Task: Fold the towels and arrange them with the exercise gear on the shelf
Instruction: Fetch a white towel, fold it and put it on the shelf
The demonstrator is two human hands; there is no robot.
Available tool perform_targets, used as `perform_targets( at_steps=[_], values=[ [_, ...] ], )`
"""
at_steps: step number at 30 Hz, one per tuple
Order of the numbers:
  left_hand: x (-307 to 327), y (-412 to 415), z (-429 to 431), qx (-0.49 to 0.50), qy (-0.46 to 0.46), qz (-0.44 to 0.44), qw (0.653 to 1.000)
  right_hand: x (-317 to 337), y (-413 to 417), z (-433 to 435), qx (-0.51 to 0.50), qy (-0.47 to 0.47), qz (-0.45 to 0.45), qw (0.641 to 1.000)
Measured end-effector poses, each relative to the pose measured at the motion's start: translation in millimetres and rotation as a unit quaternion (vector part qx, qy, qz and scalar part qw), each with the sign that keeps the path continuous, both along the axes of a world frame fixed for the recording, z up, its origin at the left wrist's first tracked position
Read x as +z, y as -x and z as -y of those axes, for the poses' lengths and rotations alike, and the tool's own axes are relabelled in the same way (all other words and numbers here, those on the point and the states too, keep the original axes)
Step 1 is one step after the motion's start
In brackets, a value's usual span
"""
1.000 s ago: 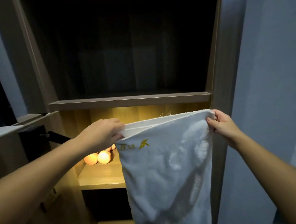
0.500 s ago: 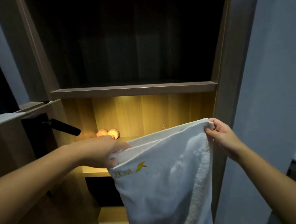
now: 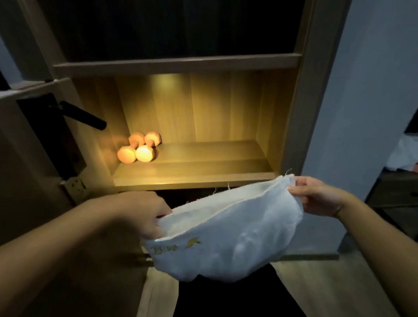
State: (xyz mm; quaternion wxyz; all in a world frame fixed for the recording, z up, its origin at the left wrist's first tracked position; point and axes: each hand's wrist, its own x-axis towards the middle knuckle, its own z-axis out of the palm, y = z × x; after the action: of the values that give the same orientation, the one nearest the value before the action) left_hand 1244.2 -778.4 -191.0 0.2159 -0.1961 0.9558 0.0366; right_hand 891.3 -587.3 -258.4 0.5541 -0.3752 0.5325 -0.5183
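Both hands pinch towel, apparently stretched left-right.

There is a single view, from a wide-angle camera worn on the person's head. It faces forward and tilts down, straight into a tall wooden shelf unit standing close in front. The lit wooden shelf board sits in the middle of the frame, a dark compartment fills the top, and the wooden floor runs along the bottom edge. Both forearms enter from the lower corners, large and near the lens, and the straight uprights bow outward toward the edges. A pale grey wall closes the right side. No second view shares the scene.
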Motion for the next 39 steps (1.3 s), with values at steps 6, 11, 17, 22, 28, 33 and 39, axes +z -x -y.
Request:
perform_targets(
  at_steps=[6, 11, 17, 22, 28, 33, 39],
  values=[
    [-111, -12, -49, 0.018, -0.163, 0.089, 0.982, -131, -36, -71, 0.067, -0.148, 0.089, 0.983],
    [-148, -24, -64, 0.115, -0.269, 0.037, 0.956, -169, -48, -105, 0.123, -0.150, 0.102, 0.976],
    [-167, -34, -82, -0.024, -0.024, -0.022, 0.999, -159, -45, -100, 0.161, -0.153, 0.017, 0.975],
    [-181, -28, -95, -0.040, 0.087, -0.007, 0.995, -158, -45, -96, 0.180, -0.165, -0.009, 0.970],
    [-172, -59, -99, -0.071, 0.042, -0.277, 0.957, -152, -42, -104, 0.172, -0.153, -0.021, 0.973],
    [-170, -76, -97, -0.037, 0.021, -0.405, 0.913, -139, -40, -102, 0.162, -0.123, -0.051, 0.978],
    [-171, -81, -92, -0.032, 0.020, -0.375, 0.926, -122, -40, -102, 0.105, -0.032, -0.116, 0.987]
  ],
)
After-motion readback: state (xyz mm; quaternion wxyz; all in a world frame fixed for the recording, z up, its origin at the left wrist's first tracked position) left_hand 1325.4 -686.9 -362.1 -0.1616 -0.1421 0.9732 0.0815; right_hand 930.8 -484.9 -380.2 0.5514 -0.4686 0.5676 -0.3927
